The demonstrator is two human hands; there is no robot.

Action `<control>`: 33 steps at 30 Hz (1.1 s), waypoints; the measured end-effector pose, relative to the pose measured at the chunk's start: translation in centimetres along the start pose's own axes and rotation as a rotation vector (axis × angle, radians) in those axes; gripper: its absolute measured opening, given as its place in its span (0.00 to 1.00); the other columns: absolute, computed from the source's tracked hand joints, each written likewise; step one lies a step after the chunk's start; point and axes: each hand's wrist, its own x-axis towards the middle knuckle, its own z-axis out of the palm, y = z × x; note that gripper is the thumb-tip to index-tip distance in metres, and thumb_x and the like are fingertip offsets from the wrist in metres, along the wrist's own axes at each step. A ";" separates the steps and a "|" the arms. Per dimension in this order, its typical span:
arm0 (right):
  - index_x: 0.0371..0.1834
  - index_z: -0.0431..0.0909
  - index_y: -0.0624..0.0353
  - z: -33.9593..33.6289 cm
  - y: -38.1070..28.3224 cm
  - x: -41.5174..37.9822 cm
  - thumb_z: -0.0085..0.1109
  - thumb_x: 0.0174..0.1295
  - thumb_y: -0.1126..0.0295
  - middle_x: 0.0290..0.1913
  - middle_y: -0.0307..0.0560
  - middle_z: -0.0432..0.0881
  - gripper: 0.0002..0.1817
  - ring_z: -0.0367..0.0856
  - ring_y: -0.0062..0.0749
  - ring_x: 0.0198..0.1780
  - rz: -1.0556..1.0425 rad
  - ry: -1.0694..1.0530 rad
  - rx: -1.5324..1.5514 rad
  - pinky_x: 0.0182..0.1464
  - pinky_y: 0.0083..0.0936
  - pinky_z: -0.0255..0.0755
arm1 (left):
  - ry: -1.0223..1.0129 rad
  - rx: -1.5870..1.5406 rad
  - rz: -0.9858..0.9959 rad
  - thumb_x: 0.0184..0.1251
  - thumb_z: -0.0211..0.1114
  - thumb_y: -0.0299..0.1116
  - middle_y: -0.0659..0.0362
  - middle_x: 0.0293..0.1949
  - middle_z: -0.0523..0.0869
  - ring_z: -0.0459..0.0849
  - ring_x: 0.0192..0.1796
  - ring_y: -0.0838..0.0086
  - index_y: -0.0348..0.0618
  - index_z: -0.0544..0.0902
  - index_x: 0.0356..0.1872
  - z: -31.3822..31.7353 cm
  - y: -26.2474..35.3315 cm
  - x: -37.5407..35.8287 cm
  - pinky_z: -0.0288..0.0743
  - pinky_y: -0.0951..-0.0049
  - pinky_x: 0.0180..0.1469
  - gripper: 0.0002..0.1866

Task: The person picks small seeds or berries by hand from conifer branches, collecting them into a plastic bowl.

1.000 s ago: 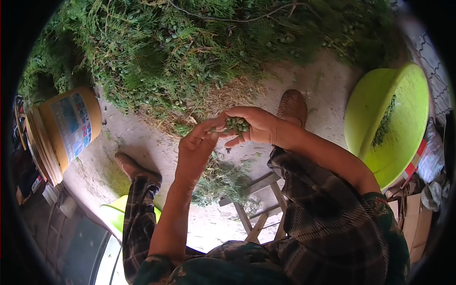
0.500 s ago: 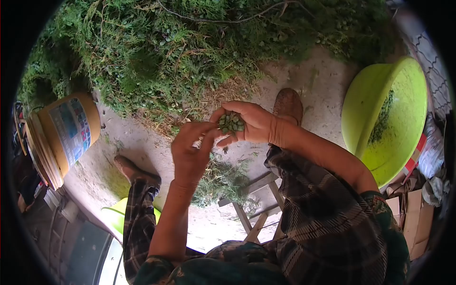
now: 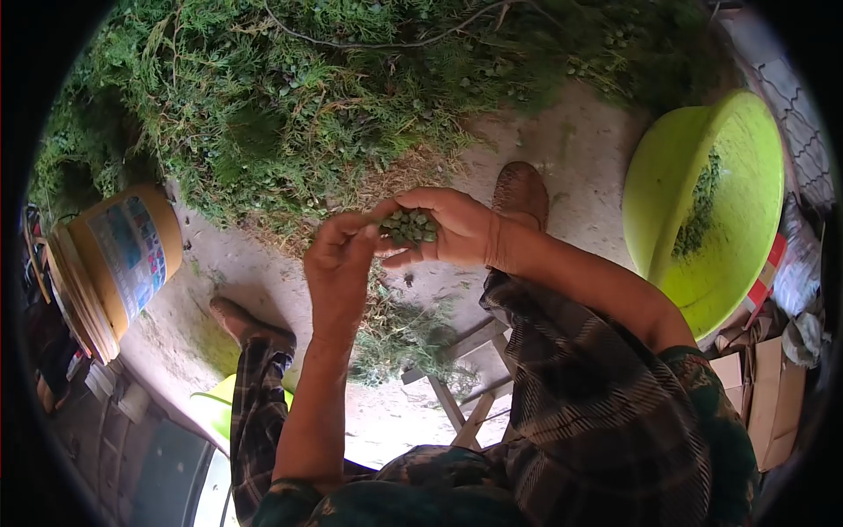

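Observation:
My right hand (image 3: 457, 227) is turned palm up and cupped, with its fingers pointing left. It holds a small heap of green seed cones (image 3: 409, 227) in the palm. Close beside its fingertips is my left hand (image 3: 341, 250), its thumb and fingers pinched together at the left edge of the heap. Whatever lies between those fingertips is too small to make out.
Cut evergreen branches (image 3: 290, 114) are piled ahead. A lime-green basin (image 3: 729, 272) with green bits inside stands right, a yellow bucket (image 3: 162, 233) left. Cardboard (image 3: 777, 404) is at lower right. Loose sprigs (image 3: 404, 338) and a wooden frame (image 3: 448, 400) lie below my hands.
Both hands have shifted slightly left in the view. My left fingertips are now pinched at the heap's edge, and more of the green cones show in my right palm.

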 end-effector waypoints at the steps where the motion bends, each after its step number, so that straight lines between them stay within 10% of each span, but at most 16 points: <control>1: 0.45 0.76 0.67 0.2 -0.2 0.0 0.44 0.68 0.63 0.43 0.54 0.79 0.17 0.81 0.40 0.44 -0.010 -0.036 -0.004 0.51 0.48 0.77 | 0.070 0.074 0.058 0.65 0.58 0.24 0.60 0.35 0.83 0.80 0.37 0.81 0.36 0.79 0.40 -0.2 0.1 -0.2 0.74 0.81 0.41 0.06; 18: 0.41 0.76 0.67 1.3 0.0 0.6 0.44 0.68 0.66 0.42 0.55 0.79 0.15 0.79 0.40 0.46 -0.335 -0.109 0.243 0.52 0.34 0.75 | 0.110 0.576 0.072 0.61 0.63 0.23 0.57 0.34 0.85 0.80 0.36 0.83 0.33 0.80 0.41 3.6 -0.4 -0.2 0.75 0.83 0.36 0.08; 21: 0.40 0.77 0.66 1.2 -0.4 0.3 0.45 0.67 0.66 0.42 0.53 0.79 0.14 0.78 0.38 0.46 -0.345 -0.111 0.188 0.52 0.33 0.75 | 0.091 0.496 0.146 0.62 0.63 0.25 0.61 0.26 0.83 0.79 0.31 0.84 0.35 0.80 0.36 3.2 -0.5 0.3 0.72 0.83 0.32 0.05; 26: 0.41 0.77 0.61 -0.3 -0.7 0.1 0.51 0.65 0.64 0.42 0.47 0.80 0.12 0.77 0.35 0.45 -0.310 -0.057 0.139 0.51 0.37 0.76 | 0.012 -0.317 -0.275 0.65 0.61 0.32 0.66 0.21 0.75 0.71 0.22 0.85 0.44 0.76 0.34 2.7 1.9 0.5 0.64 0.84 0.26 0.04; 33: 0.41 0.77 0.58 -0.2 0.2 -0.6 0.57 0.64 0.57 0.37 0.41 0.78 0.15 0.78 0.29 0.39 -0.091 -0.011 -0.229 0.45 0.39 0.78 | 0.087 -0.137 -0.203 0.66 0.60 0.31 0.64 0.24 0.79 0.70 0.23 0.87 0.41 0.76 0.35 2.0 0.4 0.4 0.61 0.86 0.23 0.05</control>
